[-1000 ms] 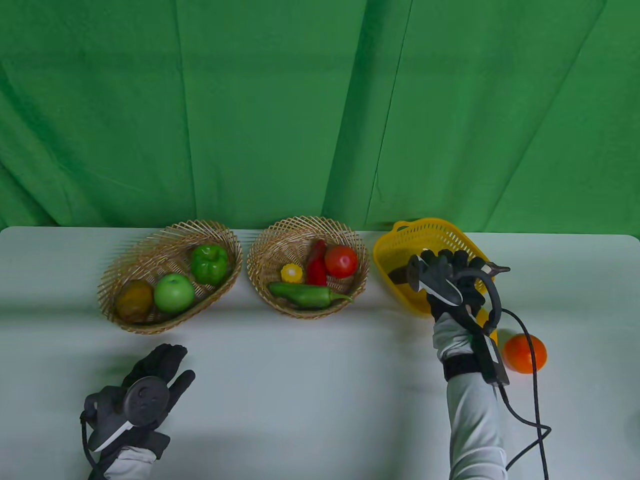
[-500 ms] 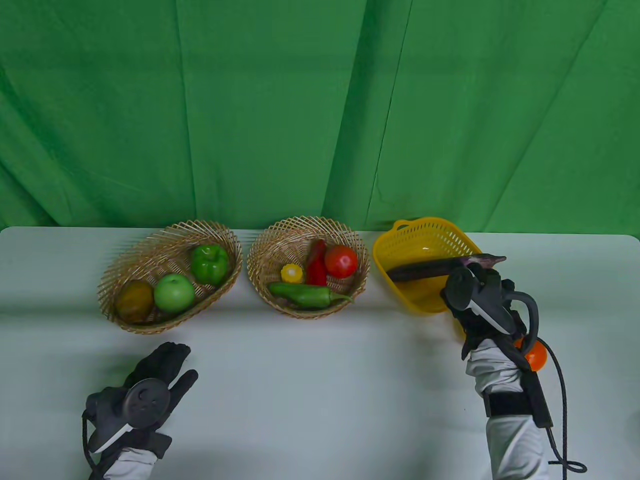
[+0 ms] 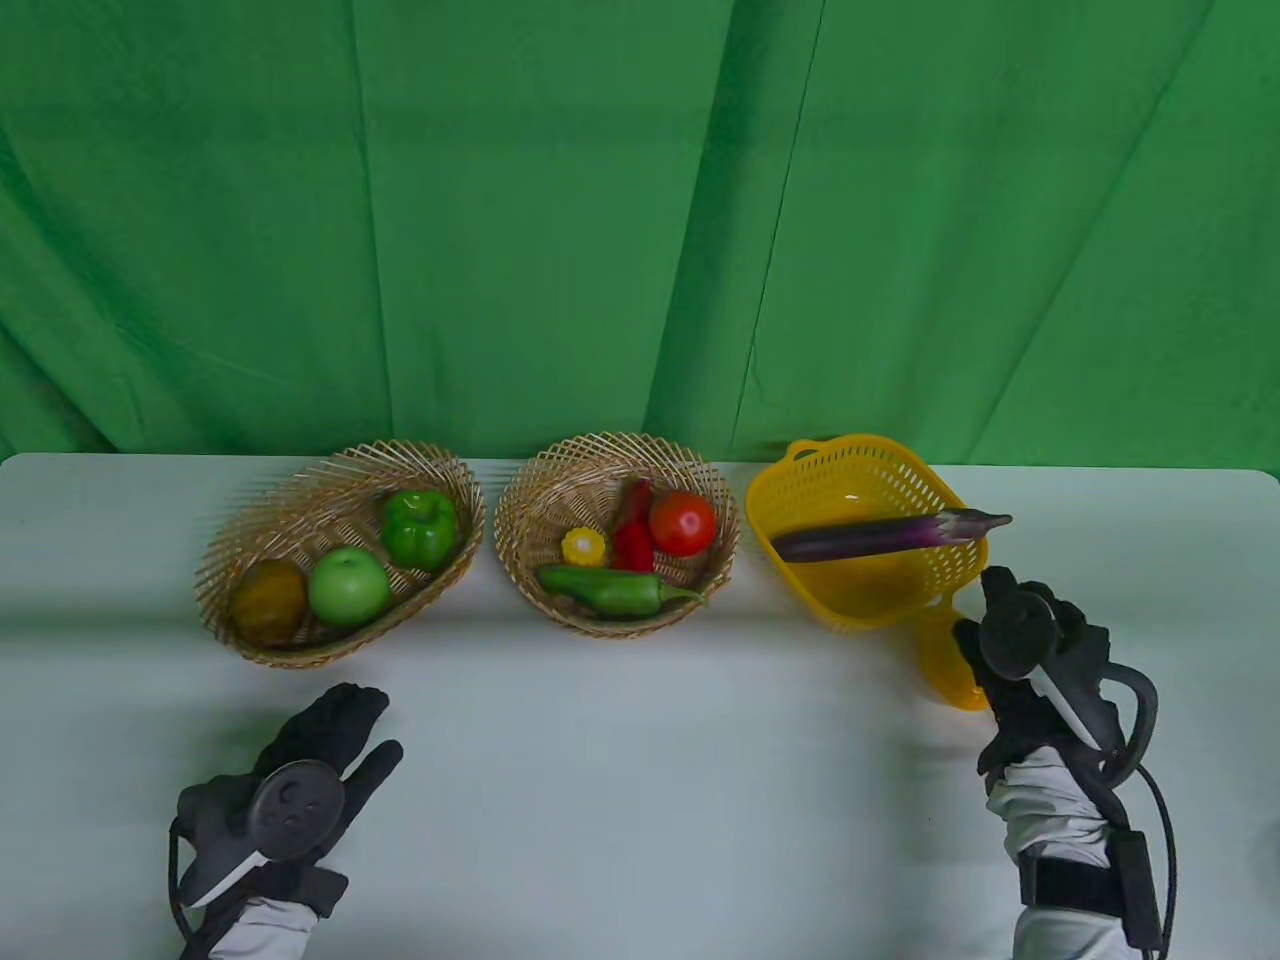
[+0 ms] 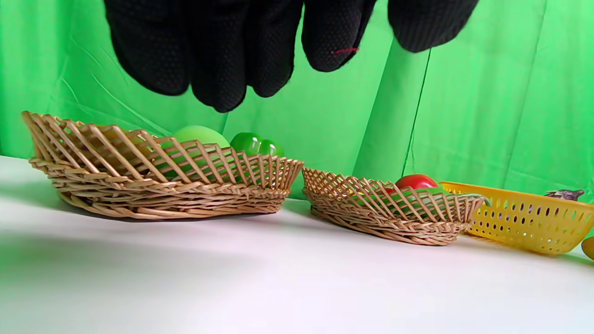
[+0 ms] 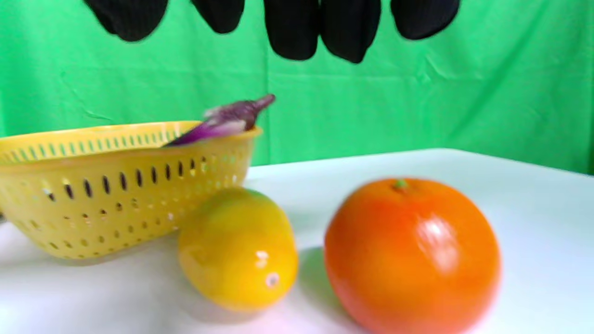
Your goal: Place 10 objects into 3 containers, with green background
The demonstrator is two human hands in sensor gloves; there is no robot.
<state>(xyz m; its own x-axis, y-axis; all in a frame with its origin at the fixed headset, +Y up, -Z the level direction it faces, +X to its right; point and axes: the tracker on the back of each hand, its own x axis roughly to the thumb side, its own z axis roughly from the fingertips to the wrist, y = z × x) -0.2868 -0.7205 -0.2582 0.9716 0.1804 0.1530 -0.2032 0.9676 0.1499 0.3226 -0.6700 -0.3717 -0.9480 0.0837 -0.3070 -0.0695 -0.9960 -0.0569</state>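
A purple eggplant (image 3: pixel 880 537) lies across the yellow plastic basket (image 3: pixel 850 470), its stem end over the right rim. My right hand (image 3: pixel 1040 650) is open and empty, above the table just right of and in front of that basket. An orange (image 5: pixel 413 255) and a yellow mango (image 5: pixel 239 248) lie on the table below its fingers (image 5: pixel 297 28), next to the basket (image 5: pixel 116 185). In the table view only part of the mango (image 3: pixel 948 650) shows and the orange is hidden by the hand. My left hand (image 3: pixel 345 725) is open and empty over the front left of the table.
The left wicker basket (image 3: pixel 260 520) holds a brown fruit (image 3: pixel 268 598), a green apple (image 3: pixel 347 586) and a green bell pepper (image 3: pixel 419 526). The middle wicker basket (image 3: pixel 530 490) holds corn (image 3: pixel 583 546), a red chilli (image 3: pixel 633 530), a tomato (image 3: pixel 682 522) and a green pepper (image 3: pixel 610 590).
My right hand let go of the eggplant in the yellow basket and drew back to the right and toward me, now over the orange. The left hand barely moved.
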